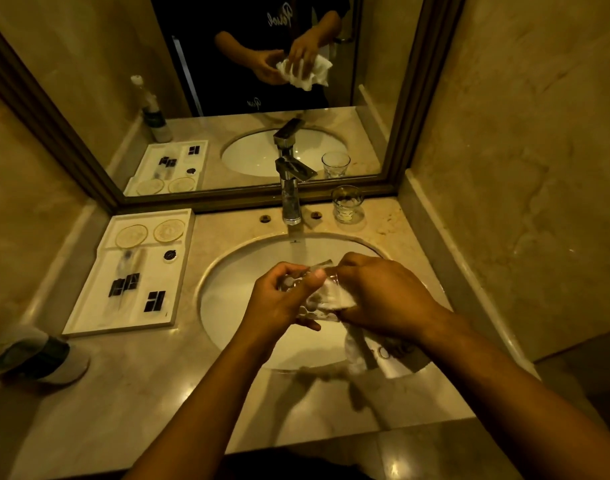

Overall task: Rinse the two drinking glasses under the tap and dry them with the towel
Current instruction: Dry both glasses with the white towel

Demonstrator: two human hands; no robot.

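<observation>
Head view looks down on our two hands, held together over the sink (227, 289). Our left hand (279, 299) has its fingers curled around a drinking glass (298, 284), thumb lying along the near side. Our right hand (379, 292) grips the white towel (334, 297) in a bunched fist and presses it against the glass, so the cloth is touching and partly covering it (the rim is blurred, and we cannot tell how far the towel reaches inside). A loose tail of the towel hangs below our right wrist, over the front edge of the basin.

A second glass (347, 204) stands upright on the stone counter (141, 375), just right of the tap (291, 192) and close to the mirror (89, 81), well apart from our hands.

Left of the sink sits a white tray (89, 320) holding two round coasters and some small dark packets. Nearer us on the left, a cap (37, 355) rests on the counter. We see our hands and the towel reflected in the mirror, along with a bottle (153, 112) at its left.
</observation>
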